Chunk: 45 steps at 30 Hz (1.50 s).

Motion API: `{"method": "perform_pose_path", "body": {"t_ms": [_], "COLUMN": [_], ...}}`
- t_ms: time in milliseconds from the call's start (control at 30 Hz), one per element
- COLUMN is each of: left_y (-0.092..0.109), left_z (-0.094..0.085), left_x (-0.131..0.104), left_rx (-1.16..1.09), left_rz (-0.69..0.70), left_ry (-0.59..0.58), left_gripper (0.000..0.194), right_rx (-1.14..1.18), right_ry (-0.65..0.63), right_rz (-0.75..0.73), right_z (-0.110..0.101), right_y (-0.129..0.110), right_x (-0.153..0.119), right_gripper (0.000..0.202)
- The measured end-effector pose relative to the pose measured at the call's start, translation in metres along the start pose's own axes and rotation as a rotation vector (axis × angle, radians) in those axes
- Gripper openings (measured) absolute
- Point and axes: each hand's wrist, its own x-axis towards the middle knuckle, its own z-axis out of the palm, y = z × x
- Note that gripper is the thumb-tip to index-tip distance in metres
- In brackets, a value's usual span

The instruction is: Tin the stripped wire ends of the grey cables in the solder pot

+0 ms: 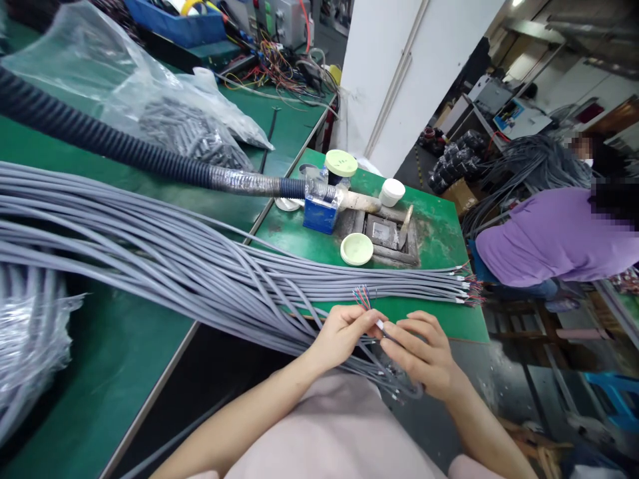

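My left hand (344,334) pinches the end of one grey cable, just below its fan of thin coloured wires (363,297). A short white sleeve (380,324) shows on the cable between my two hands. My right hand (422,349) has its thumb and fingertips closed round the cable beside that sleeve, with the other fingers bent. Beyond my hands a thick bundle of grey cables (200,259) runs across the green table, its stripped ends (466,286) at the right. More cable ends hang under my hands, near my lap.
A solder pot (384,233) is set in the green table (444,233), with a blue box (320,216) and ribbed hose (164,163) beside it. Pale lids and a white jar (392,191) surround it. A person in purple (559,233) sits at the right.
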Motion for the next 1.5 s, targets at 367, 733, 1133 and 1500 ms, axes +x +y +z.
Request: {"method": "perform_pose_path", "body": {"t_ms": [367, 733, 1133, 1500], "left_y": [-0.001, -0.001, -0.001, 0.002], "left_z": [0.007, 0.002, 0.008, 0.008], "left_x": [-0.007, -0.006, 0.004, 0.01], "left_rx": [0.195, 0.279, 0.066, -0.223], "left_rz": [0.08, 0.169, 0.001, -0.051], "left_ry": [-0.014, -0.096, 0.018, 0.158], "left_gripper": [0.038, 0.039, 0.032, 0.025], "right_rx": [0.134, 0.366, 1.585, 1.651], "right_ry": [0.053, 0.179, 0.159, 0.19], "right_rz": [0.085, 0.356, 1.111, 1.159], "right_z": [0.017, 0.026, 0.051, 0.049], "right_y": [-0.012, -0.02, -0.026, -0.031], "right_x": [-0.03, -0.032, -0.01, -0.004], "right_gripper": [0.039, 0.035, 0.037, 0.039]}}
